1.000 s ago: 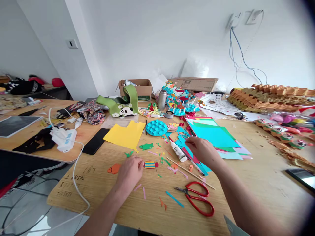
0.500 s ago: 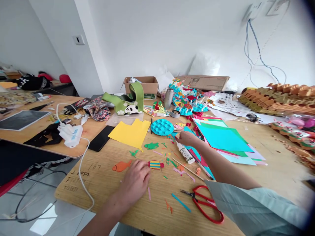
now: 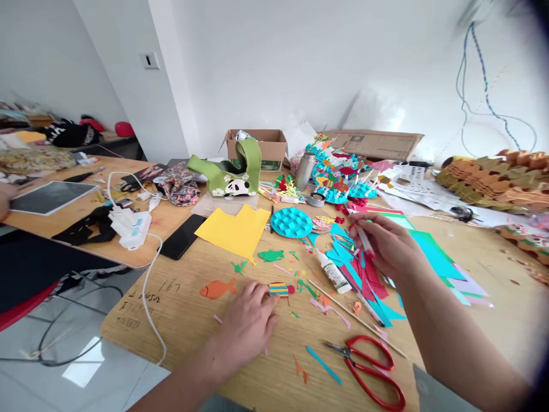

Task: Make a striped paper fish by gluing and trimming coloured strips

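Note:
My left hand (image 3: 249, 317) lies on the table with its fingers loosely outstretched, its fingertips at the edge of a striped paper fish (image 3: 279, 289) in yellow, blue and red. My right hand (image 3: 388, 240) is raised over the paper scraps, closed on a white pen (image 3: 364, 241) with a red end. An orange paper fish (image 3: 217, 288) is left of my left hand, and a green paper fish (image 3: 271, 256) lies beyond it. Between my hands are a white glue bottle (image 3: 333, 273) and a thin wooden stick (image 3: 358, 317). Red-handled scissors (image 3: 369, 366) lie near the front.
Yellow paper (image 3: 235, 229) and a blue textured disc (image 3: 291, 222) lie farther back. A green panda bag (image 3: 234, 177), a metal flask (image 3: 305, 170) and a cardboard box (image 3: 274, 146) stand behind. A white power strip (image 3: 131, 226) trails its cable on the left. Coloured sheets (image 3: 437, 254) are stacked right.
My right hand has come up and to the right from beside the glue bottle, now with the white pen in it. My left hand stays by the striped fish. The view has shifted slightly.

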A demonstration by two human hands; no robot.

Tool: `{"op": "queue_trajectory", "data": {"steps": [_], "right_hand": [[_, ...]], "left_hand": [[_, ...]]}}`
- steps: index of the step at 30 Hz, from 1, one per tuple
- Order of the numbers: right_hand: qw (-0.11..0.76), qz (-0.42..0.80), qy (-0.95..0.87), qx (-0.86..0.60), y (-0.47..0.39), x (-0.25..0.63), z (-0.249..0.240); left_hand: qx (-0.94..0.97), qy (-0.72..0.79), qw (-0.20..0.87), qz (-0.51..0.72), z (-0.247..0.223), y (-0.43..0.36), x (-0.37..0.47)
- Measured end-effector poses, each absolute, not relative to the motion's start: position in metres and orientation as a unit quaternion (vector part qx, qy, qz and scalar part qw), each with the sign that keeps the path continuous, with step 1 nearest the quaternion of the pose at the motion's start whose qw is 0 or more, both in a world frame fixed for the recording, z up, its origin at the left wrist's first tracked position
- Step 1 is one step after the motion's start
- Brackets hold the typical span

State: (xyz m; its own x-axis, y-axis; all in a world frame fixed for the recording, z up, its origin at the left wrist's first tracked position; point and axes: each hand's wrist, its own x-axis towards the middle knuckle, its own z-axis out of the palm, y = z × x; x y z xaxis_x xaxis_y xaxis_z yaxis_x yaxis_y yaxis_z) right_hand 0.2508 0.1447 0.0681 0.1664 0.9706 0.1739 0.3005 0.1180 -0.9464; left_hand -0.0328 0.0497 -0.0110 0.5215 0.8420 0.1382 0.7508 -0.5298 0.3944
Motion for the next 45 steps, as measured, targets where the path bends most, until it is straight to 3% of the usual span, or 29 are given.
{"op": "queue_trajectory", "data": {"steps": [4,12,19,31,45], "right_hand": [[0.545,0.493,-0.481,-0.478,0.108,0.219,0.051],[0.562,0.578,-0.406,-0.430,0.081,0.148,0.011],[0.522,0.518,-0.455,-0.502,0.081,0.127,-0.019],[0.466,0.383,-0.540,-0.587,0.076,0.125,-0.030],[0.438,0.367,-0.560,-0.600,0.077,0.125,-0.038]], "left_hand": [[0.855,0.472,0.138,0.167,-0.007,0.052,-0.033],[0.897,0.403,0.122,0.133,0.008,0.086,-0.044],[0.897,0.406,0.127,0.118,-0.002,0.077,-0.042],[0.894,0.428,0.124,0.041,-0.009,0.074,-0.038],[0.890,0.428,0.146,0.050,-0.011,0.073,-0.038]]}}
